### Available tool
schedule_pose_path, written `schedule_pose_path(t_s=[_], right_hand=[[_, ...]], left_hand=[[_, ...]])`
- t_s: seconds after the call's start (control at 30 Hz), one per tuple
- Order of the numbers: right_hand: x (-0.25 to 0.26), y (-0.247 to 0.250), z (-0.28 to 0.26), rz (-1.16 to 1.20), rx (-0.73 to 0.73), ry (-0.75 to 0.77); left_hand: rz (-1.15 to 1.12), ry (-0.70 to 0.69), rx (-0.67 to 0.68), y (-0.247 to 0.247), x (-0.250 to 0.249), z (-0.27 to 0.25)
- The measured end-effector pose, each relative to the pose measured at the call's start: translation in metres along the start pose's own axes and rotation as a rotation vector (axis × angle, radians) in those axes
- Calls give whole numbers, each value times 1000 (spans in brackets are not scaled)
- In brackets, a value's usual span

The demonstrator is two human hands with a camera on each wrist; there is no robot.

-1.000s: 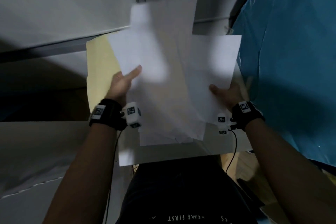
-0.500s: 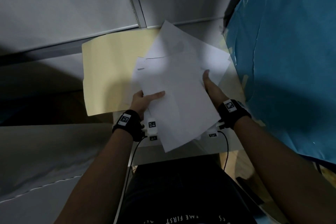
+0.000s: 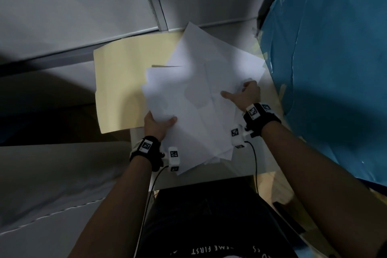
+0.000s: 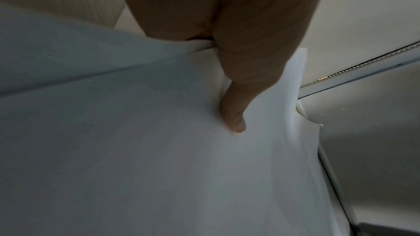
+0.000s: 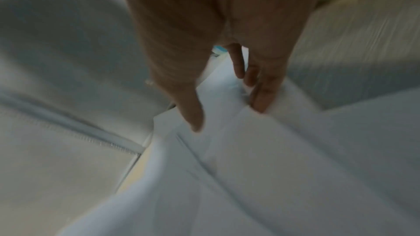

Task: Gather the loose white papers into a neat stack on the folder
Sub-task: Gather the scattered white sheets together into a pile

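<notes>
A fanned bundle of white papers [image 3: 199,98] is held tilted above the right part of the pale yellow folder [image 3: 121,81]. My left hand [image 3: 159,123] grips the bundle's near left edge, thumb on top [image 4: 234,114] and fingers hidden underneath. My right hand [image 3: 243,94] holds the right side, thumb stretched across the top sheets and fingertips [image 5: 261,100] tucked into the sheet edges; the right wrist view is blurred. The sheets [image 5: 250,168] are skewed, corners sticking out at the far end and near end.
The folder lies on a small white table [image 3: 209,182]. A grey wall with a metal rail [image 3: 152,0] stands behind. Blue sheeting [image 3: 326,69] hangs close on the right. A grey surface [image 3: 52,174] lies at the lower left.
The papers, spread wide and raised a second ago, have been drawn together into one bundle. My right hand moved from the side edge onto the top sheets; my left hand shifted right.
</notes>
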State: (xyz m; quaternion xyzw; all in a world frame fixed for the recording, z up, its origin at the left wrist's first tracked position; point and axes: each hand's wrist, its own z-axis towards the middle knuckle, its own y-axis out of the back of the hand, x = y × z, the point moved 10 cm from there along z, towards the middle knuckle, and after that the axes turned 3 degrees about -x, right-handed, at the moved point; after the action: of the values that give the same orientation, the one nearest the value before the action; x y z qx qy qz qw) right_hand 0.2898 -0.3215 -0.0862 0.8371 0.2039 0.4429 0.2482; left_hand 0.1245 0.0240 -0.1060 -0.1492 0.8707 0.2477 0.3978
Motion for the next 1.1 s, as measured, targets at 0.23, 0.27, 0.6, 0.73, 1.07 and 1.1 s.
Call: schedule_pose_path(t_s=[0.23,0.27,0.6,0.73,1.07,1.1], right_hand=[[22,-22,1,138,169,71],[23,-24,-3,176,199,83],[34,38,-4,19,-89,178],[59,114,-2,205,-320,294],[77,132,-4,536,-333,288],[72,117,-7,506,-299,276]], left_hand=[[2,-25,-1,-4,-6,3],[-1,-24,5,-4,-7,2],[-14,-61,-48,-4,-10,-4],[58,-96,-104,5,-14,-4],[49,-107,-75,-15,-30,-6],[15,-117,-77,-16,-30,-6]])
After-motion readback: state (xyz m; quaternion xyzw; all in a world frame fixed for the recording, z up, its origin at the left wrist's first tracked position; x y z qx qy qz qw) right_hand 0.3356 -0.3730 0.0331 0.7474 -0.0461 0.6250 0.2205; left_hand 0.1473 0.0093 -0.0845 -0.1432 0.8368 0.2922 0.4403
